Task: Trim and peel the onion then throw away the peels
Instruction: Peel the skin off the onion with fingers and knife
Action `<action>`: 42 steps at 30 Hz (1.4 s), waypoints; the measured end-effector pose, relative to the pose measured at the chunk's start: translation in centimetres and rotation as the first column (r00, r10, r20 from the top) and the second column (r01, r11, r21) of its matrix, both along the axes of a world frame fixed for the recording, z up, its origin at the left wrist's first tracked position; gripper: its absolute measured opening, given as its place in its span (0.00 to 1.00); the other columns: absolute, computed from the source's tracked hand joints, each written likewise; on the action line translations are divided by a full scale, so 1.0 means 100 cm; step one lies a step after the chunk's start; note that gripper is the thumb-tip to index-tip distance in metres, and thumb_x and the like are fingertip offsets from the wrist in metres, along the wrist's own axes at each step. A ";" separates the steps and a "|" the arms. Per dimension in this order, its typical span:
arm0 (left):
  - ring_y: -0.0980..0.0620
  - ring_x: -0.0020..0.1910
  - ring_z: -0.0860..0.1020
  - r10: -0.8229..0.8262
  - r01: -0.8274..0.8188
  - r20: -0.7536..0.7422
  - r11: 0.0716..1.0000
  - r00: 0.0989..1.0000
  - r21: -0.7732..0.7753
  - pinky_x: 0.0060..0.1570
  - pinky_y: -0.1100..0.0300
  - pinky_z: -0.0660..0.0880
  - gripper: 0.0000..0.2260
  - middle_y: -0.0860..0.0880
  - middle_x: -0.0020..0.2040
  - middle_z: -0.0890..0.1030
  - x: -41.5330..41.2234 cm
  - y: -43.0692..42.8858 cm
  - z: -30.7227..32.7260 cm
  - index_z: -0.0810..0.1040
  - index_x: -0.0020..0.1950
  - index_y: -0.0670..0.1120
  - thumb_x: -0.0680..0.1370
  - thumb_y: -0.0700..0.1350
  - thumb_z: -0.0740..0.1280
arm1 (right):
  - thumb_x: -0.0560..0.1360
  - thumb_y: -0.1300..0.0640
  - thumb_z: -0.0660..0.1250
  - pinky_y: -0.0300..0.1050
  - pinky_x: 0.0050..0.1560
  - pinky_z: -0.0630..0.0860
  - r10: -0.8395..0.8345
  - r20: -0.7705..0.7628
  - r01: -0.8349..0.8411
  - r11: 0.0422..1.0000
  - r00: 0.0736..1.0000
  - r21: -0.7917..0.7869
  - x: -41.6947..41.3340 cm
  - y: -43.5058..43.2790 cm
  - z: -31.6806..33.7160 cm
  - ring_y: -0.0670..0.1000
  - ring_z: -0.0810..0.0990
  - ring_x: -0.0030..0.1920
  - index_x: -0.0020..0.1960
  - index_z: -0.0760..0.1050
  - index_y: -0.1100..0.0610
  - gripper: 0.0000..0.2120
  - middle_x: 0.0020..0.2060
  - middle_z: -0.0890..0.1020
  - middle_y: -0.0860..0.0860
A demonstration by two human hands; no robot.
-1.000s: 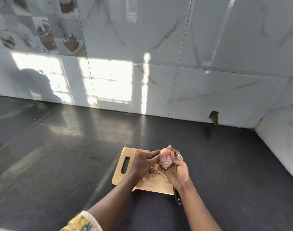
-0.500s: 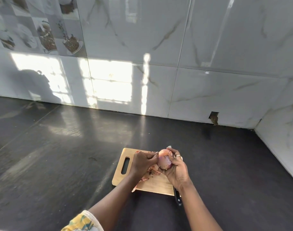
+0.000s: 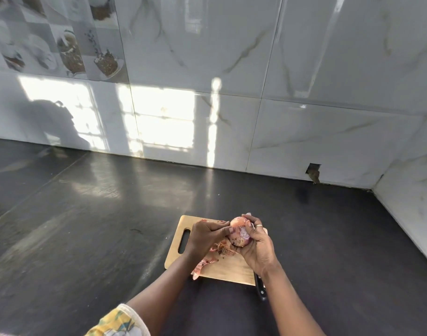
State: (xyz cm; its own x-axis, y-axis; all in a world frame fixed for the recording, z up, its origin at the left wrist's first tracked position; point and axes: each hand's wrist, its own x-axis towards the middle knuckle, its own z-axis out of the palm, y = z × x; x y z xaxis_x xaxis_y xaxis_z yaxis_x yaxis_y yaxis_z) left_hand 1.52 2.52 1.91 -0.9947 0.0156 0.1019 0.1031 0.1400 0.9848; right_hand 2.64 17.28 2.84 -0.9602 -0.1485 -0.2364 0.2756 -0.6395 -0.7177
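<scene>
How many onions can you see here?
1. The red onion sits in the right hand above the wooden cutting board, the left hand pinching its skin. No other shows.

Peels (image 3: 223, 249) clutter the cutting board (image 3: 234, 271); counter (image 3: 86, 226) runs wide left of it.

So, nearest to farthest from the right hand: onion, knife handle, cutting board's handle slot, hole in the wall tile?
1. The onion: held in the right hand itself.
2. The knife handle: just under that wrist.
3. The handle slot: left end of the cutting board.
4. The hole in the wall tile: far back, to the right.
</scene>
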 end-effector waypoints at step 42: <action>0.59 0.41 0.74 -0.099 0.074 -0.093 0.967 0.991 -0.242 0.41 0.47 0.78 0.15 0.58 0.46 0.77 -0.005 -0.002 -0.001 0.79 0.56 0.55 0.70 0.54 0.70 | 0.78 0.53 0.56 0.52 0.49 0.78 0.046 -0.087 -0.040 0.997 0.995 0.064 -0.003 -0.003 -0.005 0.53 0.83 0.46 0.58 0.74 0.58 0.14 0.48 0.83 0.57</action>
